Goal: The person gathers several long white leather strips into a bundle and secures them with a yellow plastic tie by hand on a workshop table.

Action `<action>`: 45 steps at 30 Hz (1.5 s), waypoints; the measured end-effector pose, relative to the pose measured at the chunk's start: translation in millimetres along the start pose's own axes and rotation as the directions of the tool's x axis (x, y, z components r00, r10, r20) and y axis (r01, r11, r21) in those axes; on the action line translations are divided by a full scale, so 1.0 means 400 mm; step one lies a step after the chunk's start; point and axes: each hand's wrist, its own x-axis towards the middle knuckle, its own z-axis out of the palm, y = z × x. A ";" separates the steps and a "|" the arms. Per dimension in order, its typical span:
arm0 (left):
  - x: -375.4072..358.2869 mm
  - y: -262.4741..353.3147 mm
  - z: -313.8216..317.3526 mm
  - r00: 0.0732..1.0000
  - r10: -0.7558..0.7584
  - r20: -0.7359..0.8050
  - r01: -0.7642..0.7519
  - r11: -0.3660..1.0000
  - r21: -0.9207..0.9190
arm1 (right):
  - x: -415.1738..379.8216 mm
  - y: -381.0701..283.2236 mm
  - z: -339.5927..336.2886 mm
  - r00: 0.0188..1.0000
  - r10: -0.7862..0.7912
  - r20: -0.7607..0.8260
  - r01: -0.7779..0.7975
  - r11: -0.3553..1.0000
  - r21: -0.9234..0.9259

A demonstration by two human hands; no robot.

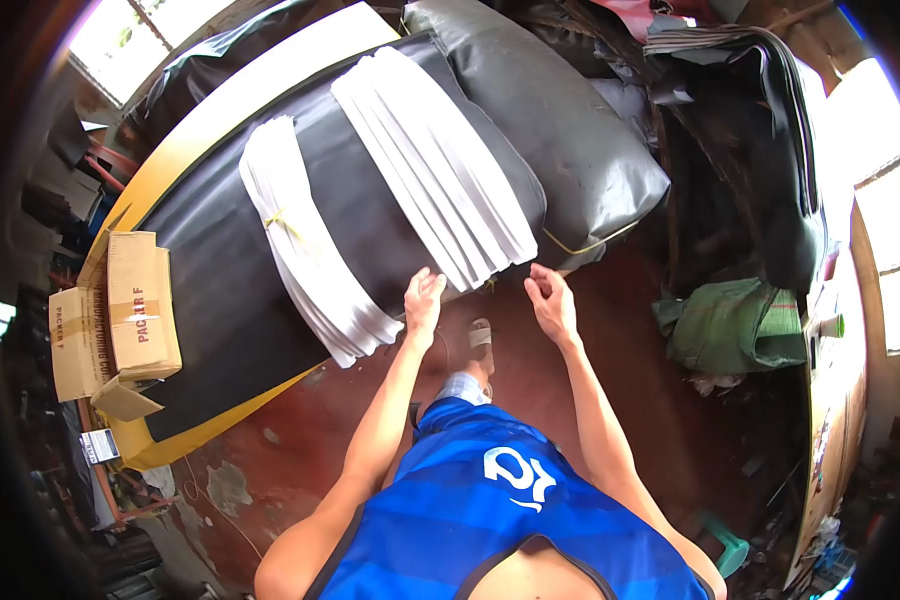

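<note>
- Head view: the left hand (424, 302) is at the near end of the wide stack (435, 165), fingers partly curled and holding nothing that shows; whether the fingertips touch the stack, I cannot tell.
- The right hand (551, 302) is by the stack's near right corner, thumb and fingers slightly apart, with no object seen in it; contact is unclear here too.
- The wide stack, of long white folded pieces, lies flat and slanting on the black sheet (215, 225), its near end towards the person.
- To its left lies the narrow stack (300, 235), also white, tied with yellow string (282, 222), its near end fanned and close to the left hand.
- Under the black sheet, a yellow layer (185, 438) shows along the edges.
- An open carton (146, 310) is at the sheet's left end.
- Right of the wide stack is a bulky black bundle (560, 120).
- A green sack (735, 325) is farther right, well apart from the hands.
</note>
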 end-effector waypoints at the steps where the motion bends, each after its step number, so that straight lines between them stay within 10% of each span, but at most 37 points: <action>1: 0.000 -0.004 0.021 0.997 0.013 -0.074 -0.013 1.000 0.002 | 0.053 -0.006 0.000 0.997 -0.063 -0.038 0.060 0.996 -0.067; 25: 0.002 0.008 0.217 0.870 0.043 -0.491 -0.120 0.985 -0.127 | 0.310 -0.097 0.078 0.967 -0.053 0.247 0.122 0.954 -0.274; 45: 0.028 0.001 0.228 0.918 0.075 -0.389 -0.156 0.971 -0.181 | 0.343 -0.101 0.082 0.934 0.063 0.352 0.060 0.943 -0.328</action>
